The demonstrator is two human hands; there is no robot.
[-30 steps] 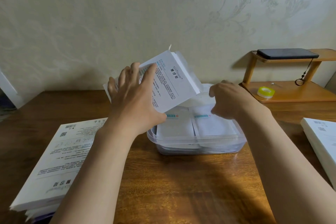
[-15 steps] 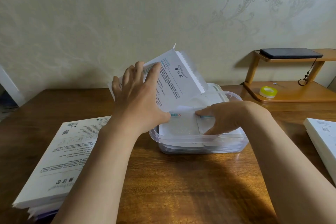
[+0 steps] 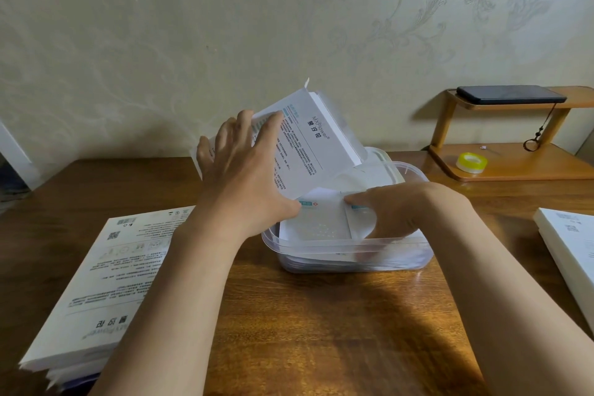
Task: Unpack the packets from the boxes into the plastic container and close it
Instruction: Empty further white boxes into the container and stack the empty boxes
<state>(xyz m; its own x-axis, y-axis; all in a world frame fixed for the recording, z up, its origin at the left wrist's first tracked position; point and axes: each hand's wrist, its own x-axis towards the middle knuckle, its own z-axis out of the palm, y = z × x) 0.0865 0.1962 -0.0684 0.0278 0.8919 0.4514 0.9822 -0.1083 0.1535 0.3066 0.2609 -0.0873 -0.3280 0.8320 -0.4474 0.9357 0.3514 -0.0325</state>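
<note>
left hand (image 3: 244,177) grips the opened box (image 3: 308,145) tilted mouth-down over the plastic container (image 3: 353,251) just beyond both wrists, likely so packets (image 3: 318,222) slide out, while right hand (image 3: 401,212), fingers nearly straight, presses those beneath it flat inside.

- Left grip (image 3: 244,177): a bare hand, shown from the back. Faint tendon ridges run from the wrist towards the knuckles, and the fingers are long and slim.
- Right grip (image 3: 401,212): a bare hand too, shown from the back and thumb side. The knuckles form a soft, low row, with light creases at the finger joints.
- Left forearm (image 3: 180,283): bare from the wrist to the lower edge of the view, smooth and widening towards the elbow.
- Right forearm (image 3: 501,267): bare along all that shows, smooth and broadening the same way.
- The fingernails are too small to make out.
</note>
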